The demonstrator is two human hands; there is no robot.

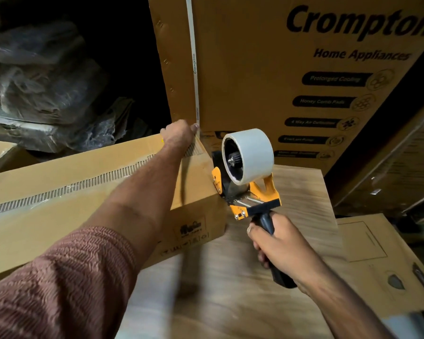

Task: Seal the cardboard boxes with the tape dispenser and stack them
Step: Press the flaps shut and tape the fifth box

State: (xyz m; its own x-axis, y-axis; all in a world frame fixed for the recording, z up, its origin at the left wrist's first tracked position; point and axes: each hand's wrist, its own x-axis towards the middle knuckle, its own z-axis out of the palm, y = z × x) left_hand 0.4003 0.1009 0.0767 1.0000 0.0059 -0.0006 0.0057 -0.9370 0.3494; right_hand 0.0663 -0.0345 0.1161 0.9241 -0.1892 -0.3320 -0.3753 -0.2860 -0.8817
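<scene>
A long cardboard box [59, 187] lies on a wooden table [230, 277], with a strip of clear tape along its top seam. My left hand [179, 134] reaches across the box and holds its far right corner, fingers curled over the edge. My right hand [277, 243] grips the dark handle of a yellow tape dispenser [245, 177] carrying a white tape roll. The dispenser's front end sits against the box's right end face, near the top edge.
A tall printed appliance carton [267, 69] stands right behind the box. Plastic-wrapped bundles [39, 86] lie in the dark at the left. Flat cardboard [377, 253] rests at the table's right, and another carton leans at the far right [402, 167].
</scene>
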